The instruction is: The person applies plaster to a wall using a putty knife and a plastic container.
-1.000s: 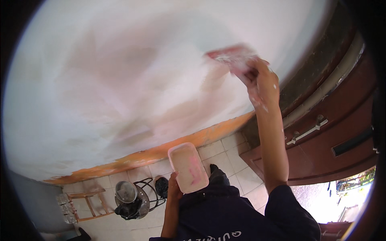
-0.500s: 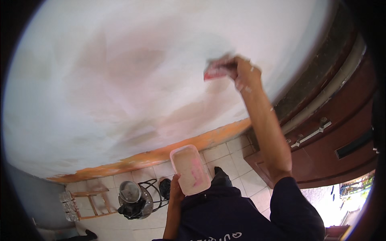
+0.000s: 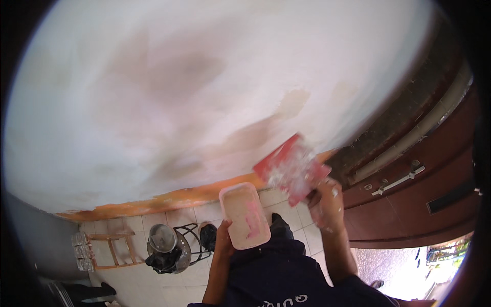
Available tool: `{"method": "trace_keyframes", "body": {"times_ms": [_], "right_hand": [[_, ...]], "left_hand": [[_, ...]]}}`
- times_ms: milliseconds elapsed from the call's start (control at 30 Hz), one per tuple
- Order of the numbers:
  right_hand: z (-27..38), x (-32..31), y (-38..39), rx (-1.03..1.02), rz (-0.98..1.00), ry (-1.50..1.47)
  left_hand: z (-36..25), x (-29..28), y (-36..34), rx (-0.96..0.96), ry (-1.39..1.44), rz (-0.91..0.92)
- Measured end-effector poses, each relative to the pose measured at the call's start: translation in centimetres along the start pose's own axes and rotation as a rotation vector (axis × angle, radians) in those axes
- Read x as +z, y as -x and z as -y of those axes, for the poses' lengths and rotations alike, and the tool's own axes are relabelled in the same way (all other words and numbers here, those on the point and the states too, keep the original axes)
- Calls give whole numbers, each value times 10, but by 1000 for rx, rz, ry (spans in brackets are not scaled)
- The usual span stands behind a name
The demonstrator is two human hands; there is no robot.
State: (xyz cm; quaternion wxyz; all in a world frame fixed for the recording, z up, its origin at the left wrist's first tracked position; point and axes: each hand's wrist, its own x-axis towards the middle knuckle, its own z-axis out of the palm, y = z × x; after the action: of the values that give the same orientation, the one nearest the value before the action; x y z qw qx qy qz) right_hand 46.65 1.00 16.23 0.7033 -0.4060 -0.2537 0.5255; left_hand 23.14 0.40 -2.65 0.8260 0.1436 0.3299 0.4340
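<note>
My left hand (image 3: pixel 224 234) grips the side of a pale rectangular plastic tub (image 3: pixel 236 220), held level before my waist. Beige paste with a pink streak lies inside it. My right hand (image 3: pixel 326 202) is closed around the near end of a flat red putty spreader (image 3: pixel 279 156), raised to the right of the tub and apart from it. White paste smears the spreader's face, slightly blurred. White flecks mark my right hand. Behind them rises a wall (image 3: pixel 169 117) with uneven white and brownish patches; whether the spreader touches it I cannot tell.
An orange band (image 3: pixel 169 198) runs along the wall's foot. On the tiled floor stand a stool (image 3: pixel 185 258) bearing a grey bucket (image 3: pixel 163 238) and black plastic, and a wooden frame (image 3: pixel 110 250). A brown door (image 3: pixel 409 204) is at right. Another person's dark shoe (image 3: pixel 105 290) shows lower left.
My right hand has come down from the upper wall toward the tub's right side, turning the spreader's paste-covered face into view. The tub has barely moved.
</note>
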Motion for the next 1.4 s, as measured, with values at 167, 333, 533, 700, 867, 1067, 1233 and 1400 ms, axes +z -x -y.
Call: {"method": "trace_keyframes", "body": {"times_ms": [167, 333, 533, 700, 867, 1067, 1233, 1400], "right_hand": [[-19, -14, 22, 163, -37, 52], [-11, -28, 23, 50, 91, 351], [-1, -41, 20, 60, 133, 497], [-23, -42, 14, 73, 131, 495], [-15, -38, 16, 85, 166, 542], [-3, -41, 8, -468, 397, 945], [-1, -22, 12, -983, 680, 1583], [-2, -46, 5, -1056, 868, 1721]], "left_hand": [[-10, 13, 3, 3, -3, 25], [-10, 8, -8, 36, -105, 98], [-11, 23, -3, -28, -36, 112], [-8, 33, -3, 44, -96, 173], [-10, 24, 1, 38, -96, 123], [-14, 17, 5, -20, -148, 77], [-25, 35, 18, -78, -15, 79], [-43, 48, 30, -14, -83, 13]]}}
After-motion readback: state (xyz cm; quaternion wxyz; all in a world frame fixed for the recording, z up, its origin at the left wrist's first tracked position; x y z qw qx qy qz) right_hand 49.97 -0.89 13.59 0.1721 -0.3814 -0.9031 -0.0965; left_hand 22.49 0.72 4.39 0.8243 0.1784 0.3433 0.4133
